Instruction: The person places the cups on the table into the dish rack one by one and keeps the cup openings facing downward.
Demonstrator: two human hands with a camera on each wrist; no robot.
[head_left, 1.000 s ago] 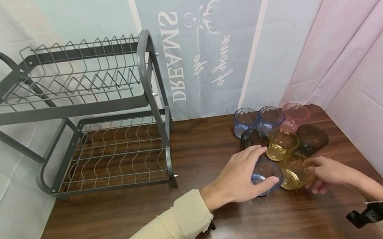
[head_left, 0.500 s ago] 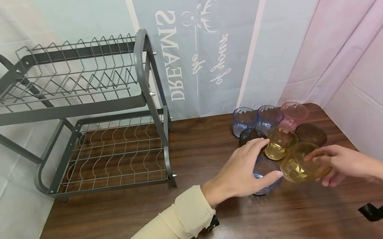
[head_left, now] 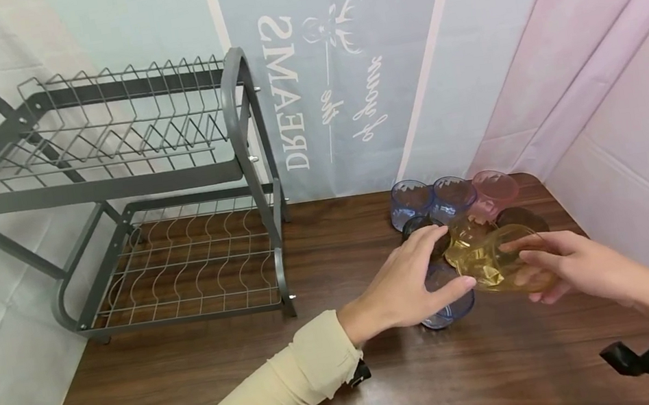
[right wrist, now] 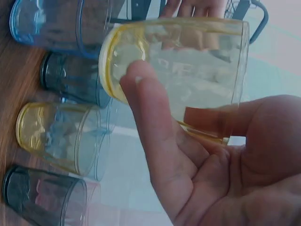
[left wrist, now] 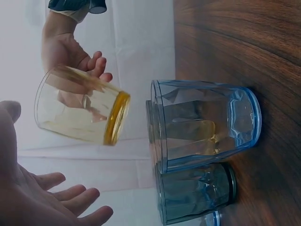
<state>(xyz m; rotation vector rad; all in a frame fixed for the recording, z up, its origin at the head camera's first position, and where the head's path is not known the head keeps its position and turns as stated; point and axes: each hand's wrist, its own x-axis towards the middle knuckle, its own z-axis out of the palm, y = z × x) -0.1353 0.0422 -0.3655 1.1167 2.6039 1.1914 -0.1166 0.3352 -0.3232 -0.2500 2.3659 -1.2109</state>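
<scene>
My right hand (head_left: 575, 260) grips a clear yellow glass (right wrist: 188, 70) by its side, fingers and thumb around it. In the left wrist view that yellow glass (left wrist: 77, 108) is tilted and raised off the table. My left hand (head_left: 407, 281) is spread with nothing in it, above a blue glass (left wrist: 207, 127) standing on the table. Its thumb tip overlaps the held glass in the head view, but a gap separates them in the left wrist view. Behind the blue glass stand a dark grey-green glass (left wrist: 195, 195) and a second yellow glass (right wrist: 59, 136).
Two blue glasses (head_left: 411, 200) and a pink glass (head_left: 497, 190) stand along the table's back edge. Another dark glass (right wrist: 44, 195) is at the right of the group. A two-tier grey wire dish rack (head_left: 191, 316) occupies the left side of the wooden table (head_left: 343, 248).
My right hand has lifted the front yellow glass from beside the blue one, tilting it and bringing it up toward my left hand. My left hand stays spread over the blue glass.
</scene>
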